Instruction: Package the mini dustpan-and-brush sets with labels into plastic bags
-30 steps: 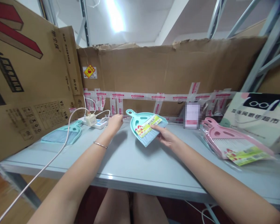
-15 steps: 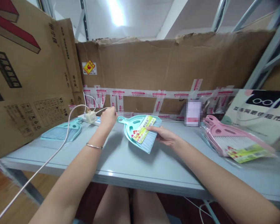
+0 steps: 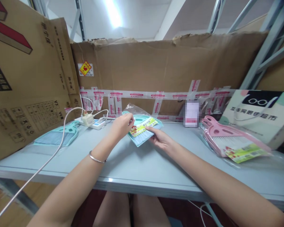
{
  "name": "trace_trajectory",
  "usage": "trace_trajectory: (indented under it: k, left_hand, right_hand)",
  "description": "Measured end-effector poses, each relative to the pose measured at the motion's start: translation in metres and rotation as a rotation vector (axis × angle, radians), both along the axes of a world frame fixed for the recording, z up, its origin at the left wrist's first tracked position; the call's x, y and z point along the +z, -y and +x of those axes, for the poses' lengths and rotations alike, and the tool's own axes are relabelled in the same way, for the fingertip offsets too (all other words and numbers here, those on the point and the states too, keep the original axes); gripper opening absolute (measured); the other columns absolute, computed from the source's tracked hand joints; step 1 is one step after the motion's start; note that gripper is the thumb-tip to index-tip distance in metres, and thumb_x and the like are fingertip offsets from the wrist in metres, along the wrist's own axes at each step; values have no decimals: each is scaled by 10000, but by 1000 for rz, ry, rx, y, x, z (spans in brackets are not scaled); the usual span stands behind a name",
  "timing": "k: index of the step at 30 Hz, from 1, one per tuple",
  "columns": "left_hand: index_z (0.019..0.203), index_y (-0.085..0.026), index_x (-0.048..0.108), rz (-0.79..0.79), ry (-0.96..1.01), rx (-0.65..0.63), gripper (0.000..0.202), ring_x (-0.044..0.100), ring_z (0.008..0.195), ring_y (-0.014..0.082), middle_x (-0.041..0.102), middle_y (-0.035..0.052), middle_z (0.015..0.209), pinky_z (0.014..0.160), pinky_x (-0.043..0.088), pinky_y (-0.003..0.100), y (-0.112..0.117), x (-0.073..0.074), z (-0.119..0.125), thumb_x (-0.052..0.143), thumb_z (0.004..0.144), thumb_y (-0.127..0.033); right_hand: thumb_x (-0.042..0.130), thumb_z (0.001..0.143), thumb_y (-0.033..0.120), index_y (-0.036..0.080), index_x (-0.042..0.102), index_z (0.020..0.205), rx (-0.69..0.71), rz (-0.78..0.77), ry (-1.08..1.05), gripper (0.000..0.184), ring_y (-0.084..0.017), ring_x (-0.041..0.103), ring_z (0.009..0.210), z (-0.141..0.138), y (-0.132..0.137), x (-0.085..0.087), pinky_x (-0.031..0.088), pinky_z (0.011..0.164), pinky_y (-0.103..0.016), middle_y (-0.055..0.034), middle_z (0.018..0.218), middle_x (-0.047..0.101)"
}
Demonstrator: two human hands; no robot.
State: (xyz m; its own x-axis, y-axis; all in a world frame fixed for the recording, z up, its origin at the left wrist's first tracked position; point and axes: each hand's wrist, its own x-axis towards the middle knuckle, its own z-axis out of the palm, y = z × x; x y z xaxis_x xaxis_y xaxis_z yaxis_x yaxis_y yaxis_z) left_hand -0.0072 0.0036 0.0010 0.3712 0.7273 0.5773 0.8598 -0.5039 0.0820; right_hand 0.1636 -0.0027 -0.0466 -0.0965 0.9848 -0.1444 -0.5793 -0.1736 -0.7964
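My right hand (image 3: 160,138) pinches the lower right side of a teal dustpan and brush set (image 3: 140,138), thumb on top and fingers beneath. The set is tilted above the table, its pale blue bristles facing me. A yellow-green card label (image 3: 144,126) lies across it. My left hand (image 3: 124,125) is closed at the set's left side, in front of its handle. What its curled fingers hold is hidden. Clear plastic film (image 3: 138,108) stands up behind the handle and the left hand.
Another teal dustpan set (image 3: 58,135) lies left, beneath a white cable (image 3: 61,138). A power strip (image 3: 98,124) with a plug sits behind it. Bagged pink dustpan sets (image 3: 232,135) lie right, before a printed box (image 3: 257,116). Cardboard (image 3: 168,63) walls the grey table's (image 3: 123,170) back.
My left hand has moved right and slightly down, in front of the set's handle. Clear film now rises behind it. The dustpan set is slightly higher and tilted differently, still in my right hand.
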Motion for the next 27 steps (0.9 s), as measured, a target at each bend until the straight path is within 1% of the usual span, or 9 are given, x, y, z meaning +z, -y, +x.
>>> trace_trajectory:
  k: [5,10,16,18,22,24,25,26,27]
  left_hand:
    - [854,-185,567,72,-85,-12,159,586,776,173,632,57,882,608,378,266,7,-3,5,423,894,-237]
    - [837,-185,591,96,-250,-104,202,591,852,182,628,57,871,544,342,253,16,-6,18,417,912,-255]
    - [850,-174,595,133,-198,-98,201,591,806,162,636,42,844,552,356,243,16,-7,15,418,916,-241]
    - [826,-170,594,170,-224,-158,206,589,785,159,635,39,829,546,357,243,16,-10,15,420,913,-237]
    - [781,-162,592,254,-287,-360,218,584,790,152,630,43,797,602,393,243,19,-17,22,409,901,-168]
    - [779,-166,590,260,-208,-439,190,580,799,151,627,39,794,653,413,248,19,-17,23,440,893,-186]
    - [798,-170,591,263,-105,-447,155,578,818,156,626,40,814,695,423,260,17,-16,22,475,885,-226]
    - [838,-174,592,272,47,-422,130,574,859,167,625,47,859,754,428,281,15,-14,20,517,869,-276]
    - [902,-177,588,279,242,-364,163,562,924,183,617,60,931,820,422,308,13,-11,17,565,840,-327]
  right_hand:
    - [616,743,28,132,627,910,16,10,-5,197,-114,669,595,-7,4,-2,578,584,-205,-17,715,714]
    - [602,741,6,153,623,825,-11,6,-60,171,-96,648,539,-15,7,-5,562,545,-172,13,662,699]
    - [610,748,13,177,621,930,-116,60,-225,245,-108,671,617,-13,9,4,574,564,-181,18,751,714]
    - [573,773,8,186,617,949,-158,44,-254,254,-100,666,606,-13,9,6,569,547,-167,26,733,710]
    - [555,793,18,193,619,939,-203,31,-238,237,-69,616,498,-15,9,6,524,461,-117,56,623,669]
    - [545,811,32,191,620,946,-220,30,-249,222,-63,603,479,-15,9,7,509,439,-109,59,608,660]
    - [539,817,33,189,620,956,-234,31,-266,224,-64,611,497,-14,9,8,517,455,-112,54,623,666]
    - [537,820,35,187,619,969,-248,39,-283,229,-68,627,533,-14,10,9,531,485,-118,47,654,679]
    - [544,817,38,189,618,983,-258,52,-295,237,-74,645,582,-13,10,10,547,525,-127,40,696,693]
